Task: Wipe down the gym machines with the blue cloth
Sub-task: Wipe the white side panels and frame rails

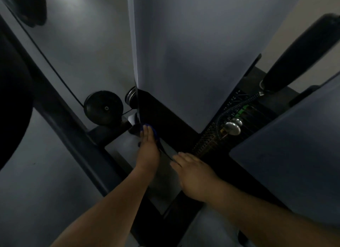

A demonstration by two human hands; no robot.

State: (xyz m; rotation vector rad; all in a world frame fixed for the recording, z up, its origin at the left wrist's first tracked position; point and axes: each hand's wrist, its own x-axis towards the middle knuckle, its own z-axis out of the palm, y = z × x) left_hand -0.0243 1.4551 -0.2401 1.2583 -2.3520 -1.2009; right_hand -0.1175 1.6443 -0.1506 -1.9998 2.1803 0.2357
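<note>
Your fingers on the left hand [148,147] lie flat and extended, pressing the blue cloth [154,133] against the dark lower face of the machine's upright shroud [193,44], right at its bottom front corner. Only a sliver of blue shows past your fingertips and along the hand's right side — the rest is hidden beneath the palm. A flat hand spreads pressure across the cloth, which suits wiping a broad panel, so I judge you are mid-stroke there.

Your right hand [195,175] rests open, fingers loosely spread, on the dark frame edge just beside the weight stack [237,121] — most likely to brace yourself as you lean in; it grips nothing.

The black pulley [103,108] sits near the cloth's left, apparently not yet reached. The dim light hides any dust.
</note>
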